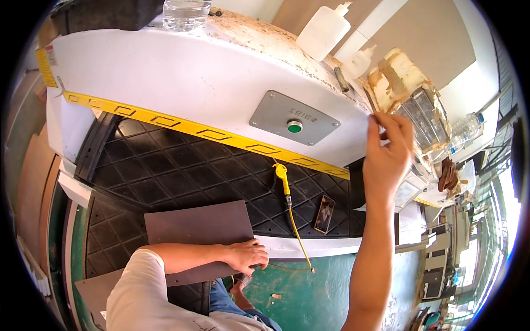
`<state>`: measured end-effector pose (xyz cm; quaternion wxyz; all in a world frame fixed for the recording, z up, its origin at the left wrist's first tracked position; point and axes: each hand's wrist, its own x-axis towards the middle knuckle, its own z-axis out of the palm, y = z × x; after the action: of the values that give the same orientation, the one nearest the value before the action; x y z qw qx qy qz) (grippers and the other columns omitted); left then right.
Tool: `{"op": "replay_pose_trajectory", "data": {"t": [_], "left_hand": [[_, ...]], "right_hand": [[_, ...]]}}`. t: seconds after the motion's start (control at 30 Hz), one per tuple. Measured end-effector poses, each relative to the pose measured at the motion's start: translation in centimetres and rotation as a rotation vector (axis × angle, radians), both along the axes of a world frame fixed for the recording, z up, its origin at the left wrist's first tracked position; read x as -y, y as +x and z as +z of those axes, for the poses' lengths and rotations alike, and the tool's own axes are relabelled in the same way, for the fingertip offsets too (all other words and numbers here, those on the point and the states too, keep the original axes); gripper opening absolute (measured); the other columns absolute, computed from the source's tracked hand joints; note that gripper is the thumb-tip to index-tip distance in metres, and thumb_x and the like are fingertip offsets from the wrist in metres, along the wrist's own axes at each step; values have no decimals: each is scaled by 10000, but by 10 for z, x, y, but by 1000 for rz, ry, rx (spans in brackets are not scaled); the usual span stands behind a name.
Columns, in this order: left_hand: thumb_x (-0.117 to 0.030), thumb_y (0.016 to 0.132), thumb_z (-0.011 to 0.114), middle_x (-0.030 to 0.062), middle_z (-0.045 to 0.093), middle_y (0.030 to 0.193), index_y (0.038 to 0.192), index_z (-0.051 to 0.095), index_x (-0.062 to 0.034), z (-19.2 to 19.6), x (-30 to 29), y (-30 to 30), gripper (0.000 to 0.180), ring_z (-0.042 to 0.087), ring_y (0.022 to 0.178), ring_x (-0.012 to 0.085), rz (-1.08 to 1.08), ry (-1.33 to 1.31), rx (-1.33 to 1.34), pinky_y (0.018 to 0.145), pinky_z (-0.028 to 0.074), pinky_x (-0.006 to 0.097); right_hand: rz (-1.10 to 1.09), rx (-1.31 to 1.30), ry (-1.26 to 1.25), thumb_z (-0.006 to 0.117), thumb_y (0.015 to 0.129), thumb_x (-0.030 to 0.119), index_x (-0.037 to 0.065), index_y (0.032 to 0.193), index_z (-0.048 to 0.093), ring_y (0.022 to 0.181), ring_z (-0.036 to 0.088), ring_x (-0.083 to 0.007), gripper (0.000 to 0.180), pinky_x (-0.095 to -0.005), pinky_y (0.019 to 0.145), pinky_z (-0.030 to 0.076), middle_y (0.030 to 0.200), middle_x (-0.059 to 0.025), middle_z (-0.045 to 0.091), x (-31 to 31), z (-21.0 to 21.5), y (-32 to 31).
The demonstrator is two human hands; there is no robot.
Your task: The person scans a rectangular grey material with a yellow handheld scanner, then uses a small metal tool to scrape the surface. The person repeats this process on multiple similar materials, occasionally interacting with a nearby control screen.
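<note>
A flat brown board (199, 220) lies on the black diamond-patterned mat of the machine bed, overhanging its front edge. My left hand (247, 256) is at the board's right edge, fingers curled over it, with the forearm across the board. My right hand (393, 144) is raised at the right end of the white machine beam (187, 83), beside its dusty top. Its thumb and fingertips are drawn together in a pinch; whatever they hold, if anything, is too small to make out. A second brown board (94, 292) shows partly at the lower left, behind my sleeve.
A yellow air blow gun (281, 176) with a coiled hose and a phone (324, 214) lie on the mat. The beam carries a green button (295, 126). On top stand a white squeeze bottle (324, 30), a clear container (186, 14) and a tape-covered block (395, 77). Green floor lies below.
</note>
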<state>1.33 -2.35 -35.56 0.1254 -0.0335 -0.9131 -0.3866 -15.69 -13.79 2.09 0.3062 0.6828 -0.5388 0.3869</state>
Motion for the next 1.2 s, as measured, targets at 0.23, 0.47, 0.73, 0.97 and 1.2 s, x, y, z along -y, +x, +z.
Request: {"op": "replay_pose_trajectory", "data": {"t": [0.23, 0.47, 0.73, 0.97, 1.2], "left_hand": [[-248, 791, 691, 1, 628, 1130, 1014, 630, -177, 4, -1, 1, 242, 552, 1187, 202, 10, -1, 12, 1044, 341, 444], [-269, 794, 686, 12, 623, 1072, 969, 628, -165, 4, 5, -3, 212, 556, 1136, 213, 47, 1, -36, 1025, 341, 444], [-193, 753, 684, -11, 640, 1115, 944, 595, -168, 6, 1, -6, 213, 562, 1146, 206, 63, 18, 33, 1050, 334, 454], [-189, 761, 697, -9, 647, 1146, 952, 595, -163, 11, 4, -3, 218, 561, 1177, 193, 62, 5, 65, 1072, 330, 441], [-166, 770, 697, -8, 643, 1162, 945, 588, -157, 9, 4, -4, 206, 561, 1181, 198, 69, 1, 34, 1075, 333, 451]], "right_hand": [[120, 990, 79, 718, 1009, 145, -30, 1072, 715, 609, 525, -76, 186, -214, 516, 386, 803, -65, 652, -94, -11, -5], [304, 1083, 317, 659, 1051, 187, -89, 1226, 632, 639, 719, -217, 328, -280, 542, 539, 973, -248, 762, -199, -84, -25], [310, 1292, 456, 859, 897, 189, -60, 1210, 652, 919, 770, -323, 450, -359, 687, 636, 1092, -229, 723, -276, -139, -12], [245, 1023, 469, 848, 849, 55, -88, 1155, 690, 1007, 757, -371, 373, -380, 774, 658, 1132, -258, 716, -289, -153, -20], [190, 940, 476, 847, 809, -17, -80, 1160, 696, 986, 761, -334, 387, -363, 771, 647, 1152, -259, 720, -294, -160, -25]]}}
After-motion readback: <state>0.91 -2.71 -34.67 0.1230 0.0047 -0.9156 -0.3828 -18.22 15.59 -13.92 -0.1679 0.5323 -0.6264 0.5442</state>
